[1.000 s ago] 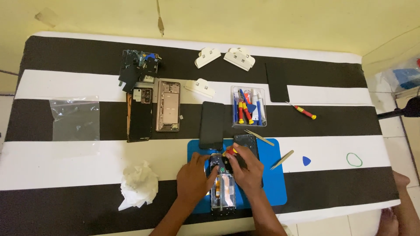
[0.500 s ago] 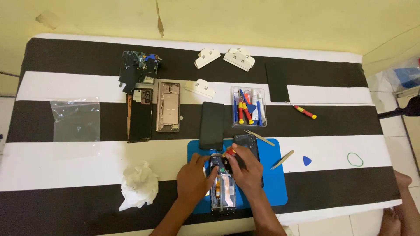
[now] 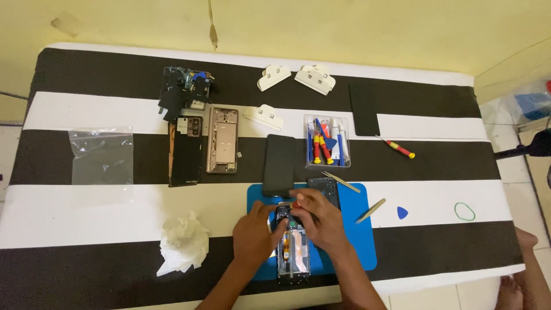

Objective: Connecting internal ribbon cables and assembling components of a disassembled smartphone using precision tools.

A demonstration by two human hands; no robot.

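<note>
An opened phone (image 3: 294, 252) with exposed insides lies on a blue mat (image 3: 359, 241) near the table's front edge. My left hand (image 3: 255, 232) rests on the phone's left side and holds it steady. My right hand (image 3: 318, 221) sits over the phone's upper part, fingers pinched on a small red-handled screwdriver (image 3: 297, 202) that points down at the phone. A dark phone back part (image 3: 325, 189) lies on the mat just beyond my right hand.
A black phone panel (image 3: 279, 165), a copper phone frame (image 3: 222, 140), a dark phone body (image 3: 185, 152), a clear box of screwdrivers (image 3: 327, 141), tweezers (image 3: 371, 210), a blue pick (image 3: 402, 213), a crumpled tissue (image 3: 182, 242) and a plastic bag (image 3: 101, 156) lie on the striped table.
</note>
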